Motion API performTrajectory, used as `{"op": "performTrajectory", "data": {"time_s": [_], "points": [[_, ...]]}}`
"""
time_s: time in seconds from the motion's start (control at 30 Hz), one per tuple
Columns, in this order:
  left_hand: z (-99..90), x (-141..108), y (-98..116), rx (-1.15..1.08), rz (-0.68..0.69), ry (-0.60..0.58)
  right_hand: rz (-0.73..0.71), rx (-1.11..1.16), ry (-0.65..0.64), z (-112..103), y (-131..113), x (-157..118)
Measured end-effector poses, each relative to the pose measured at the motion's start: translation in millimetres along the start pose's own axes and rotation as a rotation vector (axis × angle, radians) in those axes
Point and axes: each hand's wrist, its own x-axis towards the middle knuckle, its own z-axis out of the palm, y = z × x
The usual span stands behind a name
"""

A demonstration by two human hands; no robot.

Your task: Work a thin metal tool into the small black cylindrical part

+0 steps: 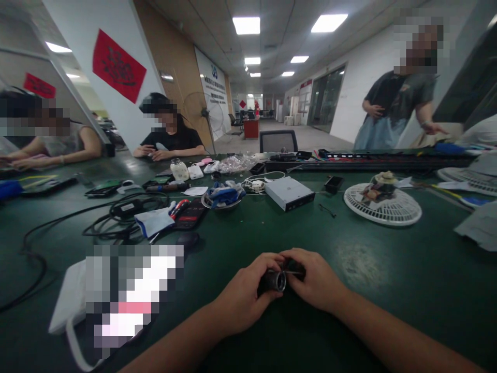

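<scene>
Low over the front of the green table, my left hand (252, 285) is wrapped round a short dark cylinder (277, 281) with an open, shiny-rimmed end facing me. Its other end is hidden by my fingers. My right hand (310, 277) is closed close beside it, fingertips nearly meeting those of the left. Between its thumb and fingers shows a thin dark piece (294, 271) that points toward the cylinder; its kind I cannot make out.
A grey disc drive (289, 193), a bowl with blue cloth (223, 196) and a white fan grille with its motor (382, 203) stand beyond my hands. To the left lie a screwdriver (179, 209), black cables (128, 207) and a lit, blurred-out phone (140, 295). Other people are around the table.
</scene>
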Motion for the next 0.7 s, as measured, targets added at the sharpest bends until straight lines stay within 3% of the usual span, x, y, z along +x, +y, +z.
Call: {"op": "performTrajectory", "data": {"time_s": [0.13,0.23,0.33,0.4,0.57,0.7], "points": [[1.2,-1,-1,0.029,0.019,0.007,-0.007,0.051,0.016,1,1,1],[2.4,1,-4,0.068,0.010,0.084,0.041,0.080,0.073,2,3,0],[3.0,5,-9,0.122,-0.058,0.202,0.098,0.091,0.140,1,4,-1],[3.0,6,-11,0.149,-0.125,0.228,0.056,0.118,0.141,0,4,-1],[4.0,5,-10,0.242,-0.147,0.112,-0.126,0.166,0.048,2,5,-2],[5.8,3,-9,0.324,-0.074,0.048,-0.069,0.152,0.047,3,6,-3]]}}
